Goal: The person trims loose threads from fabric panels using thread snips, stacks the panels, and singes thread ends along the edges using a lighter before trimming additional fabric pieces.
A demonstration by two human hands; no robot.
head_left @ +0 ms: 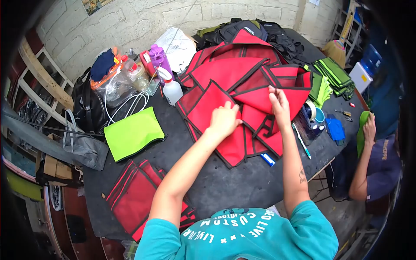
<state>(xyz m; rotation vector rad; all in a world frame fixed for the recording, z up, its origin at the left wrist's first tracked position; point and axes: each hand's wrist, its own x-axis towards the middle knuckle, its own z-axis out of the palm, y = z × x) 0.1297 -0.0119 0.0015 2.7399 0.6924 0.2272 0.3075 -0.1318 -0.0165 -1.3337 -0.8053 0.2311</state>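
Observation:
A loose heap of red fabric pieces (242,69) with black bound edges covers the middle of the dark table. My left hand (224,119) rests on a red piece (210,106), its bent fingers closed at the dark edge. To the right, my right hand (279,104) pinches the black-edged rim of another red piece (255,99), thumb and fingers together. Parts of the pieces are hidden under one another. A neater stack of red, black-edged pieces (132,195) lies near the table's front left, partly behind my left arm.
A lime-green pouch (133,133), a spray bottle (172,90) and a purple bottle (158,56) stand left. Green folded pieces (336,76), a blue cloth (335,129) and a toothbrush (302,141) lie right. Another person (381,160) holds green fabric beside the table.

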